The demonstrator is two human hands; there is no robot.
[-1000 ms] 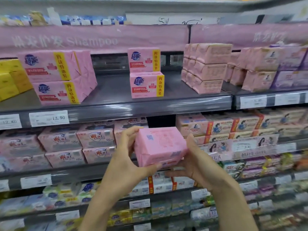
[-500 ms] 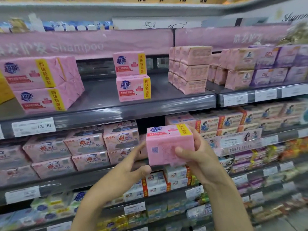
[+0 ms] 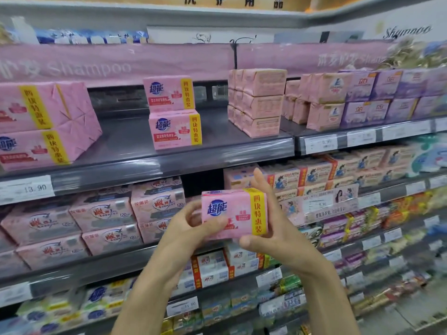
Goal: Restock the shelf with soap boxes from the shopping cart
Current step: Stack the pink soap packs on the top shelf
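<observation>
Both hands have a grip on one pink soap box (image 3: 233, 211), seen from the head camera. The left hand (image 3: 191, 229) pinches its left end, thumb lying across the lower front face and fingers curled round the end. The right hand (image 3: 274, 228) holds the right end, thumb tucked under the lower right corner and fingers running up behind the box, their tips showing above its top edge. The box is held in the air with its printed face toward the camera, a yellow band down its right side. It is in front of the second shelf level and below the front edge of the grey shelf (image 3: 193, 162).

On that shelf, near the middle and set back from the front edge, stands a stack of two matching pink boxes (image 3: 173, 113), one squarely on the other. At the left end sits a larger block of pink boxes (image 3: 46, 122), two high. Toward the right end, three tiers of peach wrapped packs (image 3: 260, 102) stand close to the front edge. Purple boxes (image 3: 377, 97) fill the neighbouring shelf section beyond them.

A price tag (image 3: 25, 188) reading 13.90 is clipped to the shelf's front edge at the left. A pink banner (image 3: 116, 62) marked Shampoo runs above.
</observation>
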